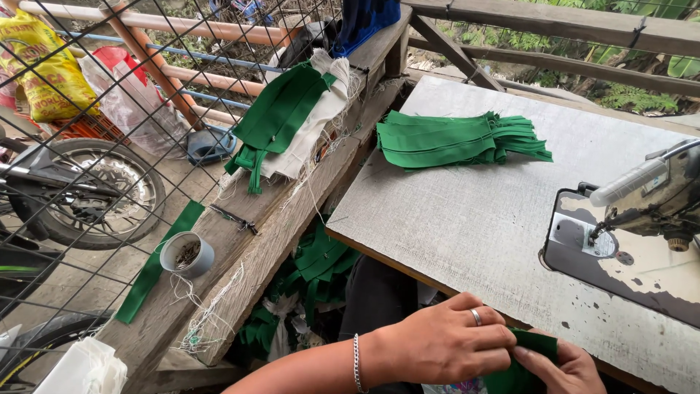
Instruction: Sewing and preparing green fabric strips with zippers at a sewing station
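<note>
Far left, behind the wire mesh (pixel 109 146): yellow sack (pixel 40 62), motorbike wheel (pixel 98 193), both outside the work area. On the wooden ledge (pixel 240 241) a long green strip (pixel 157 263) lies beside a small grey cup (pixel 187 254) w/ bits inside, loose white threads around it; further up the ledge, a pile of green & white cloth pieces (pixel 288 120), partly overhanging. More green scraps (pixel 313 277) sit in the gap below, between ledge & table. On the grey table (pixel 467 219), a neat stack of green pieces (pixel 456 138) lies near the far edge, well apart from the hands. Bottom centre: left hand (pixel 445 346), bracelet & ring on, fingers curled shut over the top of a small green cloth piece (pixel 521 368); right hand (pixel 561 372) is under & beside it, thumb & fingers pinching the same piece at the near table edge, just left of the sewing machine (pixel 642 211). Most of the piece is hidden by the hands, so fold/seam state can't be told. Looks like the piece is being folded or lined up by hand. To do it well, I'd say: keep edges flush, both hands pinching close together so layers don't slip, crease firm w/ the fingertips, keep loose threads out of the fold, hold it flat & low by the table edge.
</note>
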